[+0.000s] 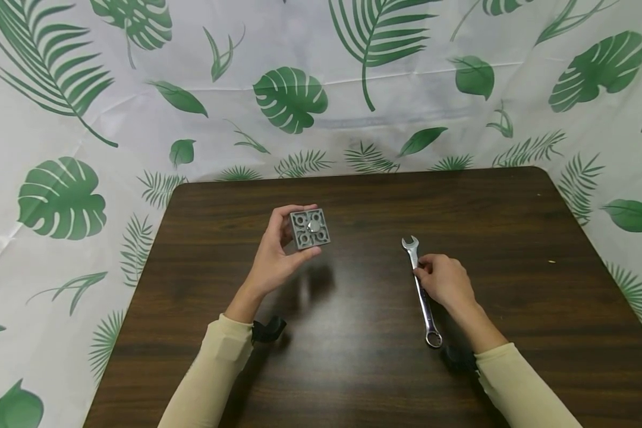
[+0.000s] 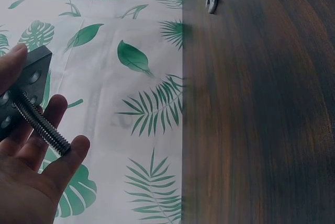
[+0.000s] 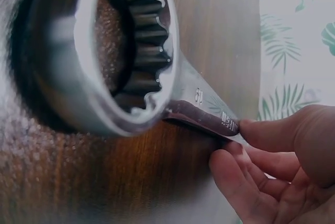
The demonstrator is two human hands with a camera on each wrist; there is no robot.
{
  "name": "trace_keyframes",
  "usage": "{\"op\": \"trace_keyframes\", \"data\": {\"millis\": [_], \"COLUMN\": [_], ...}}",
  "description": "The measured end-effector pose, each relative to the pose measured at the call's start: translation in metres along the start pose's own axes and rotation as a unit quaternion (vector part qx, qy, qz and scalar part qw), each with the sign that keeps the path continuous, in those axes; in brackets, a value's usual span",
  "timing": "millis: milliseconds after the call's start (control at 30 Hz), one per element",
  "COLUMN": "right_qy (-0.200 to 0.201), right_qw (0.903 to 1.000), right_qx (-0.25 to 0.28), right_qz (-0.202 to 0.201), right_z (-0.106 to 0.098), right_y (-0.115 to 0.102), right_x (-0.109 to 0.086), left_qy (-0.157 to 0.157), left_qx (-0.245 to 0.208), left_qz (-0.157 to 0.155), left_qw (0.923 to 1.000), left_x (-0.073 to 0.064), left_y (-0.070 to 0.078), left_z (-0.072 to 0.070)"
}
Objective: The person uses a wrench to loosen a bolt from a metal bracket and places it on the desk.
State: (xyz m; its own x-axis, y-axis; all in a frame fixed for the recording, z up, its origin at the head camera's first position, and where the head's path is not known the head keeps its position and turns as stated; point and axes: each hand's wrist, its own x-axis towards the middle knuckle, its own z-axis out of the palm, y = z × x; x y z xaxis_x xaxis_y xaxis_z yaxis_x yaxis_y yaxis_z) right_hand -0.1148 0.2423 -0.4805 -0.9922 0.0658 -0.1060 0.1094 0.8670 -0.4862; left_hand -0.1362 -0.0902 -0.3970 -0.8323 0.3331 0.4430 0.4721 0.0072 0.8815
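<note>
My left hand [image 1: 276, 257] holds a square grey block [image 1: 302, 242] above the table, thumb on one edge and fingers on the opposite one. Its face has several round holes and a shiny hex bolt head [image 1: 313, 226] in the middle. From the block's other side a threaded bolt shank [image 2: 42, 123] sticks out, as the left wrist view shows, and one fingertip touches its end. My right hand [image 1: 447, 282] pinches the shaft of a combination wrench [image 1: 422, 297] between thumb and fingers. The wrench's open end points away; its ring end [image 3: 86, 51] looms large in the right wrist view.
Both hands are over a dark wood-grain table [image 1: 364, 356]. A white cloth with green leaves [image 1: 321, 142] hangs behind it and at the sides. A dark strap [image 1: 269, 329] sits at the left wrist. A small yellowish speck [image 1: 551, 261] lies on the right part of the table.
</note>
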Motion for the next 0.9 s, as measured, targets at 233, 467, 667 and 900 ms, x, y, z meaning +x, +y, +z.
{"op": "trace_keyframes", "data": {"millis": [233,467,667,900], "right_qy": [0.002,-0.01,-0.042,0.027], "right_qw": [1.0,0.9999,0.9985,0.993], "right_qx": [-0.002,-0.006,-0.03,-0.039], "right_qz": [-0.005,-0.007,-0.018,-0.108], "right_z": [0.0,-0.003,-0.016,-0.047], "right_y": [0.002,0.002,-0.006,-0.045], "right_x": [0.001,0.002,0.007,0.015], "left_qy": [-0.001,-0.001,-0.004,-0.008], "left_qx": [0.004,0.004,0.002,0.002], "left_qz": [0.001,0.0,0.001,0.009], "left_qw": [1.0,1.0,1.0,0.9999], "left_x": [0.0,0.0,0.001,0.003], "left_y": [0.001,0.002,0.001,0.002], "left_z": [0.0,0.0,0.001,0.002]}}
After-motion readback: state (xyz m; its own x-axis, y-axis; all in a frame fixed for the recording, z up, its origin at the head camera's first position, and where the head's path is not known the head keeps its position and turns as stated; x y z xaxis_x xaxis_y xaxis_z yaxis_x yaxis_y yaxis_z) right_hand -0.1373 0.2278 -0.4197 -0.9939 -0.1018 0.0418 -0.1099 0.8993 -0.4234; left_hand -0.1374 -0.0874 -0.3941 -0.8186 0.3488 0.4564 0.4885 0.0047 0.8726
